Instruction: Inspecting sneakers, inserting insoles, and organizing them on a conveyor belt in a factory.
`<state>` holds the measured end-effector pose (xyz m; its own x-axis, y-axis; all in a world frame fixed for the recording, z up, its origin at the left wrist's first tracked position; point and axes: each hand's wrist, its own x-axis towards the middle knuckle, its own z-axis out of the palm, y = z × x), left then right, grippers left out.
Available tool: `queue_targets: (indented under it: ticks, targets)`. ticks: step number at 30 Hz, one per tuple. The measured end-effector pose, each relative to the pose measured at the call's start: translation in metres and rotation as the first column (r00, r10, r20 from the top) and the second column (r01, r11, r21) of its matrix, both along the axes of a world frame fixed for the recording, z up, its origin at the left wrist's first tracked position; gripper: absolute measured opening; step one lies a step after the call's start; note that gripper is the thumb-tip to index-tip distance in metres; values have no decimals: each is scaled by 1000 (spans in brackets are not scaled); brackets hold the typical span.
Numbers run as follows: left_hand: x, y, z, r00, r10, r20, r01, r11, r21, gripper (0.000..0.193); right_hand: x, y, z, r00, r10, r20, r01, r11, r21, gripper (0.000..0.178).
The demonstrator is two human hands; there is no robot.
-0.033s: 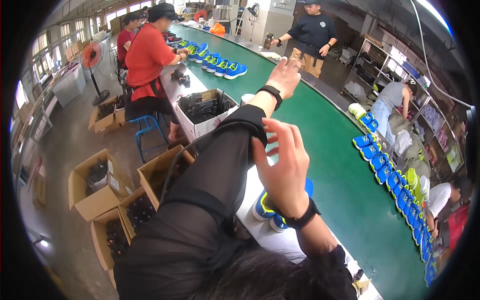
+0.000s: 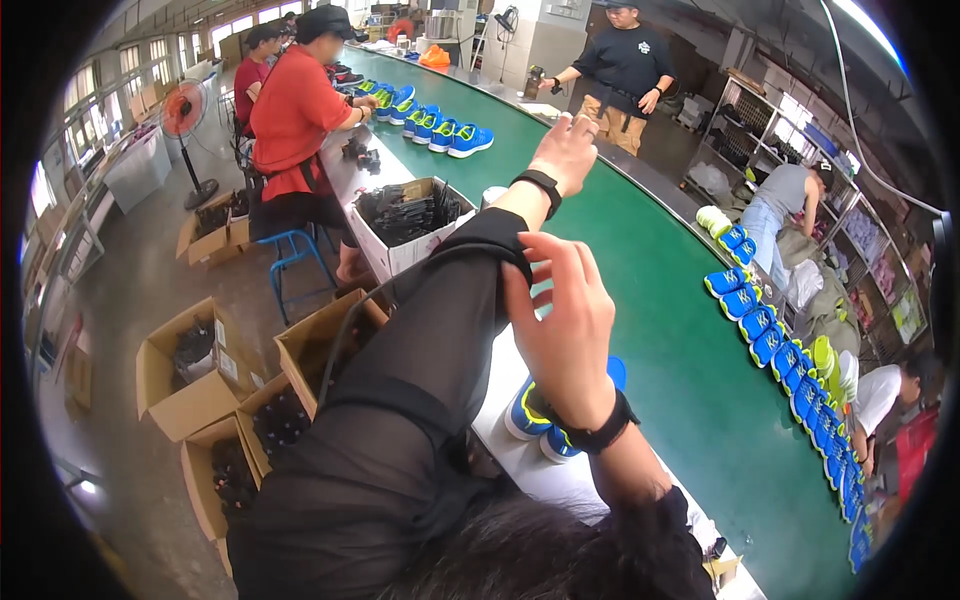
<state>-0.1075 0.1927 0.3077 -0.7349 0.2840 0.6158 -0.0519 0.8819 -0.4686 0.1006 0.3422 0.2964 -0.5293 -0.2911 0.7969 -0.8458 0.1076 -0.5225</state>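
Seeing a standing fan (image 2: 184, 108) up at 10 o'clock, kinda reddish in the middle. Got 4 open cardboard boxes (image 2: 205, 400) bunched between 9 and 8 o'clock, loaded with dark stuff, too small to make out. Then a co-worker in red (image 2: 290, 120) between 10 and 11, arms out over the bench.

Now for the black sleeve (image 2: 420, 340): sheer, running up from 7 o'clock to past the middle, bunched along the left forearm. Right behind it at 11, a white box (image 2: 430, 246) full of dark pieces, plus a line of blue shoes (image 2: 445, 137) between 11 and 12.

Down at 5 o'clock, at least 2 blue-and-lime shoes (image 2: 525, 412), partly hidden under the right wrist. Up at 1, the left hand (image 2: 565, 160), loosely open, fingers bent, above the green work surface (image 2: 660, 330). At 4, the right hand (image 2: 570, 340), pinching the sleeve between thumb and finger. Can't tell how firmly.

Also at 1, farther back, a co-worker in a black shirt (image 2: 630, 65). Out from 3 to 4, a long row of blue shoes (image 2: 768, 346) along the far edge. Past that, a bent-over co-worker in grey (image 2: 785, 195) near 2.
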Motion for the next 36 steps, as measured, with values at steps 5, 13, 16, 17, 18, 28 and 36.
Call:
queue_targets:
  ticks: [5, 13, 16, 17, 18, 28, 36]
  targets:
    - [5, -18, -11, 996, 79, 35, -77, 996, -45, 23, 27, -11, 20, 958, 129, -256, -110, 990, 90, 8]
    - [10, -65, 0, 918, 271, -291, -128, 894, 429, 18, 67, 27, -29, 955, 209, -208, -197, 977, 77, 15]
    - [6, -71, 17, 855, 343, -389, -38, 790, 612, 12, 79, 31, -41, 874, 486, 5, -482, 868, -122, 14]
    - [3, -67, 20, 815, 408, -412, -9, 719, 695, 9, 83, 33, -39, 857, 514, 15, -508, 851, -136, 16]
    - [3, -62, 18, 774, 477, -416, 23, 635, 772, 7, 85, 33, -34, 875, 483, 19, -479, 872, -99, 16]
    - [26, 70, -80, 818, -331, -471, 548, 697, 463, 11, 77, 50, -40, 707, 668, 231, -702, 703, 114, 12]
    - [178, 93, -201, 790, -588, 173, 61, 356, 932, 41, 27, 186, -168, 425, 162, 891, 23, 982, -189, 10]
